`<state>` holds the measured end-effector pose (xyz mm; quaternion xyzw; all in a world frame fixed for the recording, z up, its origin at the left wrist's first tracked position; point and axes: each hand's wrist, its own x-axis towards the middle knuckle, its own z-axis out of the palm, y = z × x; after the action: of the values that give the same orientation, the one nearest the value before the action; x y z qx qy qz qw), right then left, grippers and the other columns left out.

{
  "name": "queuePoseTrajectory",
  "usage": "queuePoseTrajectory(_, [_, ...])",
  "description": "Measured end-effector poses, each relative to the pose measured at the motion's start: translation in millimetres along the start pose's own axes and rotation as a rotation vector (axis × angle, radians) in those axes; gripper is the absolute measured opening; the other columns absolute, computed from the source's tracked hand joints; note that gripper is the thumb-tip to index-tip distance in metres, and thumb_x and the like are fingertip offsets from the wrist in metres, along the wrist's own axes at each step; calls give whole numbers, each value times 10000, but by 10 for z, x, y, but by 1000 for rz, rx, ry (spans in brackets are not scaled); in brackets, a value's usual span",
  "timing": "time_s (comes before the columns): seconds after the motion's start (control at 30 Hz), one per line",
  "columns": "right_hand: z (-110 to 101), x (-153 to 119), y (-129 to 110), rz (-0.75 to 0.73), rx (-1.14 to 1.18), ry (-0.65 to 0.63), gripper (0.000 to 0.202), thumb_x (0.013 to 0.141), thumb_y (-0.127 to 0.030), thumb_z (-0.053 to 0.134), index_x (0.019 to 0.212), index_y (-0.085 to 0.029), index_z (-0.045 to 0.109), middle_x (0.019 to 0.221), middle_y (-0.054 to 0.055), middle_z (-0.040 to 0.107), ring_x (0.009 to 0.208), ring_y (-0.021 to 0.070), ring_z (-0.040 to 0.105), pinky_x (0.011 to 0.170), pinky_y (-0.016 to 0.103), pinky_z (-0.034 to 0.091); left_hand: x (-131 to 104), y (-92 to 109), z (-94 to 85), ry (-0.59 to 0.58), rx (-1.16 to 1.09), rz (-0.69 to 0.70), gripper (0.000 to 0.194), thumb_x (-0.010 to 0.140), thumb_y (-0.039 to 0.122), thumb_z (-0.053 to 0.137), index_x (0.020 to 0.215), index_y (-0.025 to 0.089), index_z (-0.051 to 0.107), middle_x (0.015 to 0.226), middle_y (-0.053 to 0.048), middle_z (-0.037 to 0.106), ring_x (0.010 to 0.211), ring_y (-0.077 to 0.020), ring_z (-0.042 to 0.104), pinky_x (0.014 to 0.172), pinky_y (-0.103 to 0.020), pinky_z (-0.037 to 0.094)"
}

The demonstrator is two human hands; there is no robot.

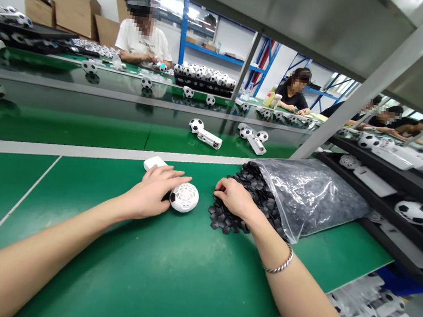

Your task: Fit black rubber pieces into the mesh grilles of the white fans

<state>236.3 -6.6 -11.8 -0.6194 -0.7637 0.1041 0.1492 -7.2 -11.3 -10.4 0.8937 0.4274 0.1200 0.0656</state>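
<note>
My left hand [158, 193] lies over a white handheld fan and grips it. The fan's round head [185, 197], patterned like a football with an openwork grille, shows to the right of my fingers. Beyond my knuckles the white handle end [154, 163] sticks out; its middle is hidden under the hand. At the left edge of a heap of small black five-sided pieces [257, 185], my right hand [234, 197] has its thumb and fingers pinched together. Whatever sits between those fingertips is too small to make out. The heap spills from a clear plastic bag [312, 192].
Behind the bench runs a green conveyor [122, 128] carrying more football fans [209, 138]. Black trays [379, 188] of fans are stacked at the right, beside a slanting metal post [378, 76]. Several people sit across the line, one in a white shirt [144, 40].
</note>
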Motion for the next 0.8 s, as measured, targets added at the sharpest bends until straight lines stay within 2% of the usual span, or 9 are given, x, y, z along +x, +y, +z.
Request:
queuePoseTrajectory(0.1, [7,-9,-21,-36,64,11,88,751,-121,628,803,-175,581,736,5,597,681,133,552,601,219,390,-12,20,15,-17,-83,-14,742,648,412,637,1316,294,336,1378,-58,334,1267,-347,210,1021,-547,157])
queuePoseTrajectory(0.2, [-20,-51,-110,-112,157,31,60,794,-134,590,836,-175,578,753,-9,602,698,115,555,638,207,415,-7,63,29,19,-157,-52,752,621,592,622,1272,284,405,1350,-57,380,1267,-356,206,1024,-569,104])
queuePoseTrajectory(0.27, [-57,-98,-190,-229,295,52,31,824,-166,566,828,-183,592,789,-8,607,732,114,560,673,212,431,0,92,27,31,-191,-66,711,632,596,617,1240,274,441,1299,-56,441,1261,-344,222,1029,-568,86])
queuePoseTrajectory(0.37, [-113,-186,-299,-442,462,57,108,845,-158,535,874,-205,628,838,4,608,796,128,563,745,247,442,2,117,15,38,-224,-84,688,628,581,635,1215,267,463,1217,-55,511,1254,-327,241,1031,-560,100])
queuePoseTrajectory(0.5, [-125,-282,-400,-605,364,36,243,866,-105,452,961,-231,637,907,33,581,856,150,536,768,280,437,-3,120,3,38,-248,-94,725,599,613,641,1209,259,472,1200,-58,524,1258,-331,235,1032,-552,118])
queuePoseTrajectory(0.6, [-76,-308,-470,-703,270,46,241,878,-112,425,984,-210,619,923,51,592,859,171,511,756,302,424,-3,124,-1,33,-247,-94,791,564,662,633,1223,260,461,1214,-65,513,1252,-343,239,1024,-553,142])
queuePoseTrajectory(0.7, [-5,-295,-522,-723,272,74,191,880,-132,452,994,-204,586,920,36,614,823,166,510,765,309,408,0,141,-3,41,-234,-100,752,589,656,619,1208,255,475,1189,-59,533,1245,-335,254,1026,-551,143])
queuePoseTrajectory(0.8, [59,-269,-522,-592,356,132,167,825,-150,554,983,-204,555,924,24,607,850,163,516,799,308,411,1,165,-4,51,-236,-112,664,635,594,620,1186,247,490,1176,-46,545,1244,-322,264,1029,-549,139])
